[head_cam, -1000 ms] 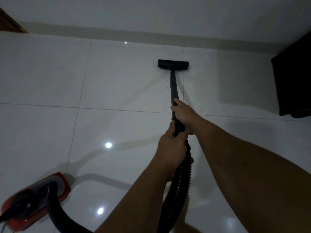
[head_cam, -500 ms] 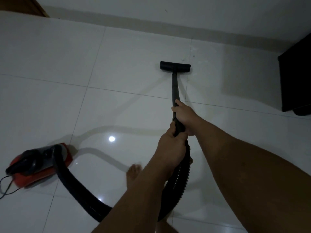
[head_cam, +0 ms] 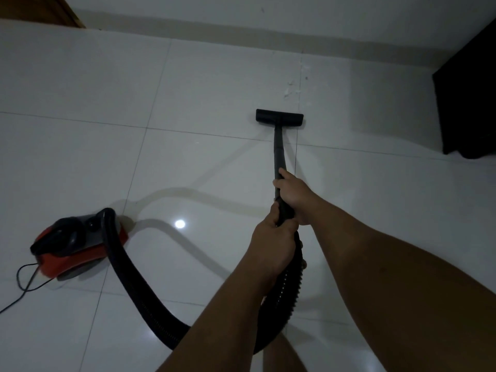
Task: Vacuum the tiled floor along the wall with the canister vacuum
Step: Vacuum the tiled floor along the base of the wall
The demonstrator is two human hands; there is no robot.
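Glossy white tiled floor (head_cam: 188, 84) runs up to a pale wall (head_cam: 322, 14), a dark cabinet (head_cam: 467, 103) at the right edge and a strip of wood (head_cam: 53, 9) at top left; a ceiling light glints off the tiles. Seen from my head camera, I stand with both arms stretched forward and down, working the vacuum wand (head_cam: 277, 154) in front of me. My right hand (head_cam: 294, 196) is the forward one, fingers wrapped closed around the wand; my left hand (head_cam: 273, 245) sits just behind it, closed in a fist around the grip where the ribbed hose (head_cam: 128, 280) joins. The nozzle (head_cam: 279, 119) lies flat on the floor, short of the wall, with a scatter of white debris (head_cam: 291, 88) between it and the skirting. The red-and-black canister (head_cam: 72, 245) rests well to my left, its cord (head_cam: 24, 280) trailing off the frame's edge, the hose looping from it under my arms. By my reckoning the wand is light and rigid, best steered from this two-handed hold near its top, while the hose is soft and springy and will drag the canister along on the slick tiles if I reach too far.
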